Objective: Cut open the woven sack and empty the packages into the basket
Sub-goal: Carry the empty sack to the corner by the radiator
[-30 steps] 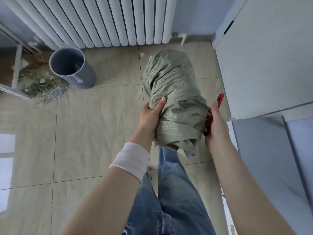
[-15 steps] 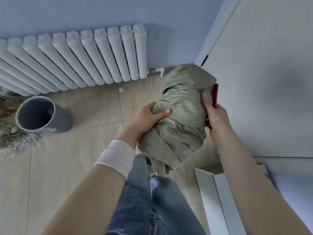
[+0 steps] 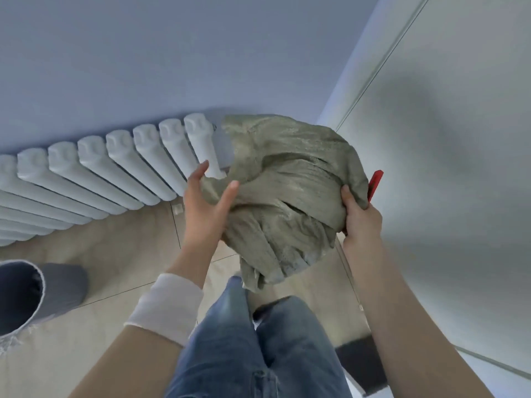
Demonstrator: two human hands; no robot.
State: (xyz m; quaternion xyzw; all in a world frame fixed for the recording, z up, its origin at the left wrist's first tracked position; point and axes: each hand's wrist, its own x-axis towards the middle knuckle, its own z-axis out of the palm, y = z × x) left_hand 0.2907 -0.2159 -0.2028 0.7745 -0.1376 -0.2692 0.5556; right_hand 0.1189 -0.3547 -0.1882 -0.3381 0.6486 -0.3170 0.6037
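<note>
Olive woven sack (image 3: 287, 179) between left hand (image 3: 205, 209) and right hand (image 3: 362, 221)

One head-worn wide view, facing forward and down, near the radiator (image 3: 94, 173)

I read this as a room in somebody's home, not a shop or a workshop. A white column radiator with rounded tops (image 3: 115, 168) runs along the foot of a pale blue painted wall (image 3: 143, 58). The beige tiled floor with thin dark joints (image 3: 120, 254) looks domestic. On the right stands a plain white flat panel with a narrow groove (image 3: 459, 168), a door or a cupboard front, I cannot tell which. A grey cylindrical open-topped bin (image 3: 63, 285) stands on the tiles near the radiator. The person wears everyday blue denim jeans (image 3: 230, 354).
</note>
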